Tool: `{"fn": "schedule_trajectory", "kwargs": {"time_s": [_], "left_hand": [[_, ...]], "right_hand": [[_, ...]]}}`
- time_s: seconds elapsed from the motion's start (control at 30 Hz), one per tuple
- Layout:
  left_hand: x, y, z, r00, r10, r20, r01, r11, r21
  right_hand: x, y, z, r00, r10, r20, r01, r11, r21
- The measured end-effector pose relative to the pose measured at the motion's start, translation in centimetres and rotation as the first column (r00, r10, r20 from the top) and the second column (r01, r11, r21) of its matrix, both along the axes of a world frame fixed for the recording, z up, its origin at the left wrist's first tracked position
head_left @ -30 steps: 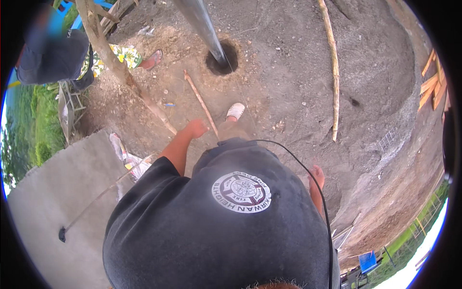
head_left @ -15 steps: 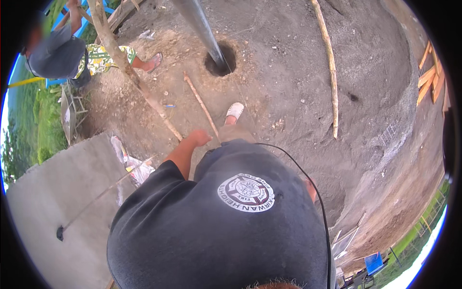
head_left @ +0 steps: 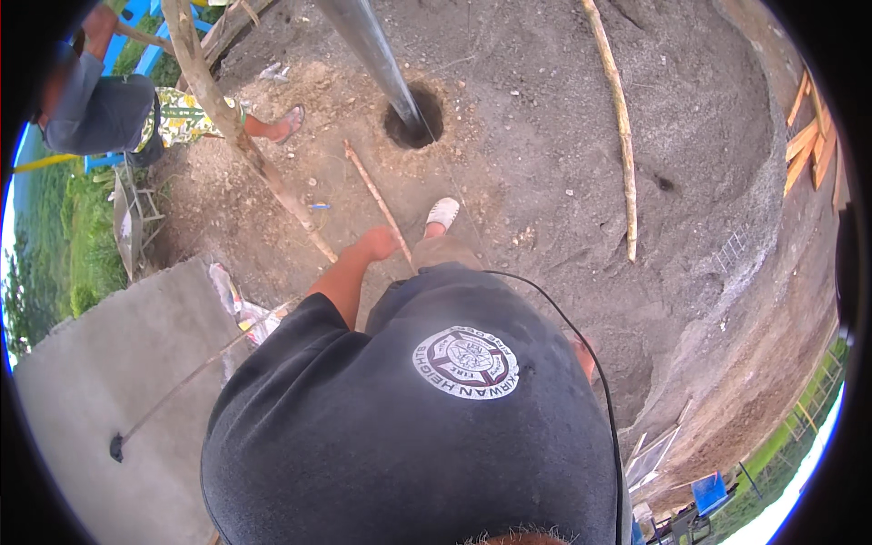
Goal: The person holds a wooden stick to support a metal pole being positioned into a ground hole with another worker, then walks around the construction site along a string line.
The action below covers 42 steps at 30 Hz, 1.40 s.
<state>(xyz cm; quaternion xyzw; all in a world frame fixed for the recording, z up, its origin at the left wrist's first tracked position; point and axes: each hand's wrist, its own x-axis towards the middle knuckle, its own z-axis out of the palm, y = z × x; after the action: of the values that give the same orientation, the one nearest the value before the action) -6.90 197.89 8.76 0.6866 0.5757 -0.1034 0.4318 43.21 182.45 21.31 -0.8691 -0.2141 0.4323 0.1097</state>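
My left hand hangs low beside a thin wooden stick lying on the dirt. Its fingers look bent, but they are too small and blurred to show whether they touch the stick. Only a sliver of skin of my right arm or hand shows past the dark shirt; the fingers are hidden. Ahead of my pale shoe, a metal pipe slants down into a round hole in the ground. A longer wooden pole slopes down to the left of the stick.
Another person stands at the far left, a hand raised to a pole. A long branch lies on the right. Orange boards are at the right edge. A concrete slab lies at left, with a black-ended rod across it.
My left hand has risen slightly, nearer the stick, and its fingers look more drawn in. The other person has shifted left, with the raised hand lower and farther left.
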Motion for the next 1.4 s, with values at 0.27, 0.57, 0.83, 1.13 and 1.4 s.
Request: {"fn": "schedule_trajectory", "kwargs": {"time_s": [0.27,0.57,0.83,1.13,1.4], "left_hand": [[-1.8,-1.6,-1.8,0.989,-0.12,-0.092,0.114,0.991,-0.065],[-2.0,-1.7,-1.3,0.992,-0.085,-0.089,0.077,0.993,-0.092],[-1.8,-1.5,-0.4,0.994,-0.098,-0.057,0.097,0.995,-0.026],[-2.5,-1.4,-0.4,0.997,-0.024,-0.067,0.019,0.997,-0.072],[-3.0,-0.7,-1.6,0.985,-0.113,-0.129,0.103,0.991,-0.08]], "right_hand": [[-0.8,0.5,-0.6,0.991,0.13,0.012,-0.131,0.986,0.104],[-0.6,1.2,-0.8,0.981,0.185,0.06,-0.189,0.979,0.076],[-0.9,1.9,-0.4,0.986,0.164,0.032,-0.165,0.986,0.025],[-1.8,2.1,-0.8,0.997,0.08,-0.004,-0.08,0.995,0.065],[-2.8,2.8,0.2,0.988,0.152,-0.012,-0.151,0.986,0.07]]}}
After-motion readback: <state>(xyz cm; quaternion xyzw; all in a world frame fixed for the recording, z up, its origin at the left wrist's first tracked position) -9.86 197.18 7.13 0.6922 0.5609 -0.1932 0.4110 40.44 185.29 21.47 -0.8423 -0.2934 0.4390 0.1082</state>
